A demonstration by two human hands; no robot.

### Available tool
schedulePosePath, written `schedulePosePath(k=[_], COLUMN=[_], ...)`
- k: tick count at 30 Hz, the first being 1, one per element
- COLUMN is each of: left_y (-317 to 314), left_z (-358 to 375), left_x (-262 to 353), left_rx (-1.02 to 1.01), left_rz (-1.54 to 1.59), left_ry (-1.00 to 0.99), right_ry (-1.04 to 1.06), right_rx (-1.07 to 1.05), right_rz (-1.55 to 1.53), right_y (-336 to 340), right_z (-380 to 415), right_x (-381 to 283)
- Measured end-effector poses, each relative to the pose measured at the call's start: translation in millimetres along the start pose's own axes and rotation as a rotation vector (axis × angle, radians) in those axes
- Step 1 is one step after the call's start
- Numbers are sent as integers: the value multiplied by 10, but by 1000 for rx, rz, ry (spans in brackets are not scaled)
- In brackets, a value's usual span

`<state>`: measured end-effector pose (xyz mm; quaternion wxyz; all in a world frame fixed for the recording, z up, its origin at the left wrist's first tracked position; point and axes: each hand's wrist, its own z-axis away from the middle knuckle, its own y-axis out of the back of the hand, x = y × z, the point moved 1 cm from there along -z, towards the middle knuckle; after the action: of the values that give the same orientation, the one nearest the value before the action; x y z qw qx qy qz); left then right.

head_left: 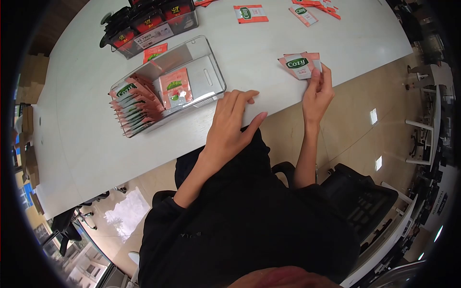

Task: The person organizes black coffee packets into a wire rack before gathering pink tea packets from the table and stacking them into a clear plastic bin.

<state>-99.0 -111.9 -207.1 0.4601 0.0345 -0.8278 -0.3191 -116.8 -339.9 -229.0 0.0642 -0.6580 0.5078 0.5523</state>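
Pink and white Cozy sachets (pixel 298 65), at least two overlapping, are pinched between the thumb and fingers of my right hand (pixel 318 91) above the table's near edge. My left hand (pixel 230 120) rests at the table edge beside the clear plastic bin, its thumb spread away from the fingers and nothing in it. Inside the bin (pixel 204 48), a row of several upright sachets (pixel 132 105) leans at the left end. One sachet (pixel 175 87) lies flat in the middle of the bin, and another (pixel 154 53) lies just behind it on the table.
A second bin with black and red G7 packs (pixel 144 21) stands at the back left of the white table (pixel 96 158). Loose sachets (pixel 250 14) lie at the back, more (pixel 303 16) at the back right. A black chair (pixel 357 197) is at the right.
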Motion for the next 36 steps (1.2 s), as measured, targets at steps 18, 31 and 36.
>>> schedulePosePath(k=[18, 31, 36], left_y=[123, 72, 143], left_z=[42, 47, 39], left_x=[-83, -166, -100], left_rx=[78, 58, 76], left_rz=[674, 733, 418], left_ry=[380, 320, 207], right_ry=[-166, 169, 139], right_rx=[-394, -332, -378], right_rz=[-703, -273, -311], right_y=[116, -98, -84], right_z=[393, 634, 645], right_x=[-525, -598, -600])
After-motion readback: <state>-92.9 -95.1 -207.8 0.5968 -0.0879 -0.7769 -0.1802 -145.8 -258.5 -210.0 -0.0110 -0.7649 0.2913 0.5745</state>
